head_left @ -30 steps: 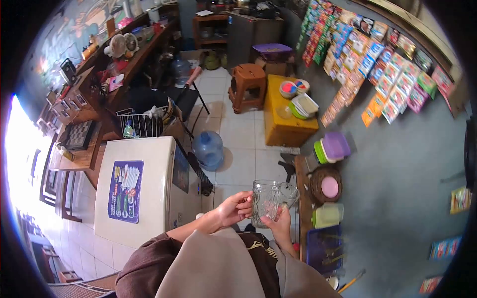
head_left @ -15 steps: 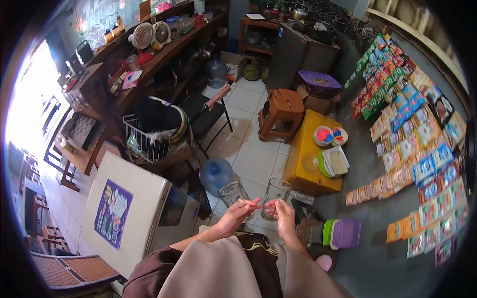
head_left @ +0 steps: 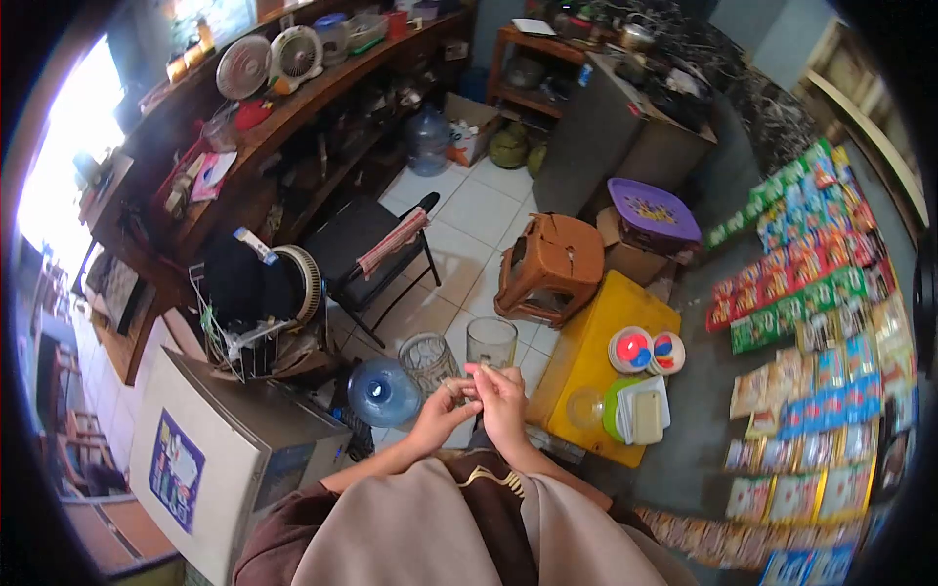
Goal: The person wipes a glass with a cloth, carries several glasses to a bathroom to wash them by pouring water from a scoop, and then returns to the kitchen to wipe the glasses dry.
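Note:
Two clear glass mugs are in front of my body, held side by side with their open rims facing up. My left hand (head_left: 445, 415) is closed at the near side of the patterned glass mug (head_left: 426, 361). My right hand (head_left: 501, 402) is closed at the near side of the plainer glass mug (head_left: 491, 344). My fingers nearly meet between the two mugs, and they hide the mugs' lower parts and any handles. Beyond the left mug, a blue water jug (head_left: 381, 393) stands on the floor.
A white refrigerator (head_left: 210, 430) is at my left, with a black folding chair (head_left: 366, 244) beyond it. Ahead stands a brown plastic stool (head_left: 552, 266). On my right a yellow box (head_left: 601, 337) bears bowls and containers, beside hanging sachets (head_left: 801, 303).
My view has turned to the right and moved ahead. Both hands have come closer together, and the two mugs with them have shifted left in view.

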`<act>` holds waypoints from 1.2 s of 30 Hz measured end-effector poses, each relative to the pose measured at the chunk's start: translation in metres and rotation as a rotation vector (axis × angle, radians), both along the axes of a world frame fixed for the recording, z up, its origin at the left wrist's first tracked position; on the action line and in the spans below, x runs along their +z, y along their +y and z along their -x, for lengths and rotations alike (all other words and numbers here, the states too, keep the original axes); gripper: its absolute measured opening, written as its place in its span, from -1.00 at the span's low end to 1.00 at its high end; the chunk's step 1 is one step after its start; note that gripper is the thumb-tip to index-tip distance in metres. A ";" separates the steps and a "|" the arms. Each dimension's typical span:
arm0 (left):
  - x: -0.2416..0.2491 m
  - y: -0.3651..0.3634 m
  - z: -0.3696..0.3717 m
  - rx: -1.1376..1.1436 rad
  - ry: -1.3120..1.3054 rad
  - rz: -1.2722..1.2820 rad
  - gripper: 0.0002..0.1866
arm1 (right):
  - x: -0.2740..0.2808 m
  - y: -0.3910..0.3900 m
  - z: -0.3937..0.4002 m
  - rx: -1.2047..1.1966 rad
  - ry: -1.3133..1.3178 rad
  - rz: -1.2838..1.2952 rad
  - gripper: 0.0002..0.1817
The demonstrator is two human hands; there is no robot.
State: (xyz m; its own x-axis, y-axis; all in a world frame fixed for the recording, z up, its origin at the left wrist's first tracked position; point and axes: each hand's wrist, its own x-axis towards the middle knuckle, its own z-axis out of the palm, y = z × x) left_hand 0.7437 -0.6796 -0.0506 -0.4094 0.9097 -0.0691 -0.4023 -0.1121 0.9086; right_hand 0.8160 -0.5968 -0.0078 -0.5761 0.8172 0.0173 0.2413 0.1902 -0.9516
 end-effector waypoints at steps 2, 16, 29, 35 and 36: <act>-0.001 0.031 0.008 0.071 0.043 -0.007 -0.75 | 0.000 0.036 0.015 0.077 -0.076 -0.108 -0.75; 0.019 0.106 0.095 0.619 -0.112 0.098 -0.79 | -0.037 0.256 0.220 0.601 0.108 -0.355 -0.84; 0.002 0.166 0.256 1.017 -0.384 -0.091 -0.86 | -0.161 0.282 0.428 1.093 -0.108 -0.315 -0.84; -0.002 0.222 0.352 0.912 -0.244 0.033 -0.77 | -0.054 0.383 0.487 0.676 0.115 1.146 -0.73; 0.004 0.236 0.364 0.899 -0.244 0.024 -0.77 | -0.029 0.392 0.491 0.668 0.122 1.134 -0.73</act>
